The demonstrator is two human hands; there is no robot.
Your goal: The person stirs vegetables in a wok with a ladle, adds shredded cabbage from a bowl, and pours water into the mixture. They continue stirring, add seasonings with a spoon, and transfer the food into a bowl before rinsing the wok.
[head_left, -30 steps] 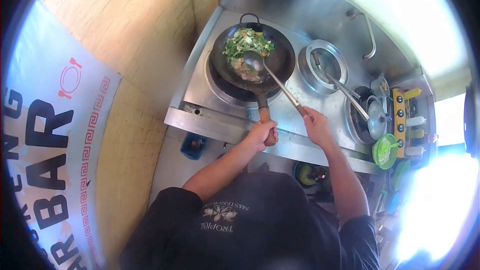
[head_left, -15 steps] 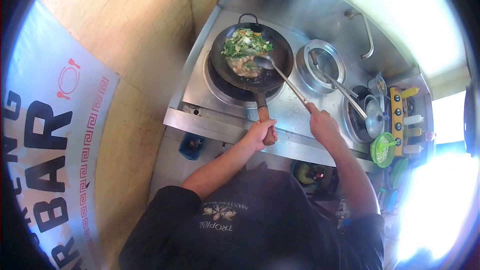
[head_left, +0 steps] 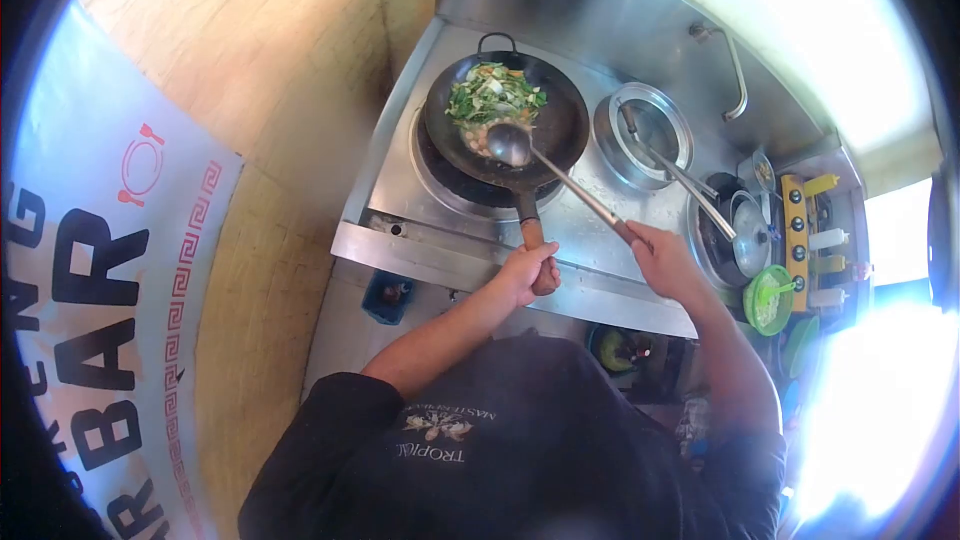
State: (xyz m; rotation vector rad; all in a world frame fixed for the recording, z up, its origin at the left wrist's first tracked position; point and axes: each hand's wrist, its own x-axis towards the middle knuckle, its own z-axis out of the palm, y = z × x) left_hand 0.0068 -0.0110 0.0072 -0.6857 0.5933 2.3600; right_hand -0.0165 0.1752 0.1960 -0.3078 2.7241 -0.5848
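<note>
Wok sits on the left burner of the steel bench, tilted a little toward us. Our left hand has a closed grip around the wooden wok handle. Our right hand has a closed grip on the end of the ladle, whose bowl rests in the near side of the wok, touching the food.

Progress, as we judge it: the food is well into cooking. Greens lie wilted with orange bits at the far side, pale pieces nearer the ladle bowl. All of it is in the wok; nothing is plated, and we see no plate near. Whether seasoning is done, we cannot tell. What is left looks like more stirring, then serving out.

Around us:
- Steel pot just right of the wok, with a long utensil lying across it.
- A dark pan further right, partly covered by a metal lid.
- A green bowl at the bench's right end, with pale contents.
- A rack of squeeze bottles beyond it, washed out by glare.
- A tap on the back wall.
- A banner on the wall to our left.

In the way: the utensil across the pot angles toward our right wrist, near the ladle shaft. Bench space beside the wok is narrow.
</note>
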